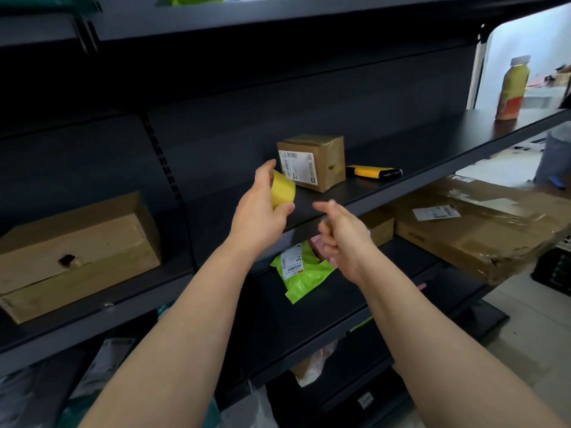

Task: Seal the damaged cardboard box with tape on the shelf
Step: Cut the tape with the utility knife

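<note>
The left hand (pixel 262 211) is raised in front of the shelf (pixel 432 156) and grips a yellow tape roll (pixel 282 190) – the thumb is under the roll and the fingers are curled over its top. The right hand (pixel 343 239) is just beside it, a little lower, and does not touch the roll; its fingers are mostly curled into the palm, only the forefinger and thumb reach out toward the tape, and nothing can be seen in it. The small cardboard box (pixel 312 162) stands on the shelf behind the hands, apart from both of them, with a white label on its front face and a small tear on its right face. Just to the right of the box lies a yellow and black cutter (pixel 374 172). At the far right end of the same shelf stands a bottle (pixel 513 88) – it is blurred. On the shelf to the left there is a bigger carton (pixel 77 254) with a dark hole in its side
</note>
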Tool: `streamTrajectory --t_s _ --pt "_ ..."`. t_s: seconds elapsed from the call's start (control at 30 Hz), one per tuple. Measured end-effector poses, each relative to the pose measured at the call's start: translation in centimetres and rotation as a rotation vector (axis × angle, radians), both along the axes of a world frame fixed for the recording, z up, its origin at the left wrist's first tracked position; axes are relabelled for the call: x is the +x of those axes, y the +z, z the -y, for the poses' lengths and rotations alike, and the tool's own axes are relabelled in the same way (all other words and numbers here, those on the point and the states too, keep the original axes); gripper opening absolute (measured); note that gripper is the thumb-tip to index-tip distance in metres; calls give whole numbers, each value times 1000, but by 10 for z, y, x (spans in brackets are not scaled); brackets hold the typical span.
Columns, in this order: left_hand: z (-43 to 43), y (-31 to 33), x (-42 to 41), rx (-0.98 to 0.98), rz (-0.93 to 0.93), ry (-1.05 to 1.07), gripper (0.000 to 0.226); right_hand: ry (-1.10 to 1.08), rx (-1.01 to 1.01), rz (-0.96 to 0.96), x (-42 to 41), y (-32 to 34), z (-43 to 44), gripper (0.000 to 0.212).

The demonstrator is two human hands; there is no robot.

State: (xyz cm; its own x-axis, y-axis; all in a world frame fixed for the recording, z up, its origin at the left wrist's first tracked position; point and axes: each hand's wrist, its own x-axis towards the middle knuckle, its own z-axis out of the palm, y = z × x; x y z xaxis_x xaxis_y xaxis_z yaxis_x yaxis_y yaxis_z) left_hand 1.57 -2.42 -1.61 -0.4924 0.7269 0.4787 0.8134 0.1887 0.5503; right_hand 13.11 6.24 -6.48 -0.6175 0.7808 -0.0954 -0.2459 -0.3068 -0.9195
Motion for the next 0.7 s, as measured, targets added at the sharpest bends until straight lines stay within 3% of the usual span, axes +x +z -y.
streamTrajectory --t_s 0.07,0.13,0.2,0.27,0.37,0.5,0.6,0.7 --pt "-7 -3 0 -8 17 25 78 75 -112 -20 3 5 -4 9" --pt "-14 -4 2 4 33 31 77 68 -156 -115 5 8 -11 26" --pt "-23 -3 7 28 37 25 76 27 -112 -227 8 13 -21 30" --pt "-33 -1 12 58 25 17 76 27 -9 -235 12 17 -37 18" --pt "-54 5 23 105 14 0 73 -8 243 -5 21 21 -70 23" --pt "-88 15 41 144 -16 -44 74 -362 654 416 38 29 -128 50" --pt "-117 22 56 150 -18 -83 73 -444 750 716 53 41 -171 52" --pt "-144 28 68 147 -13 -132 73 -420 745 844 56 47 -209 40"
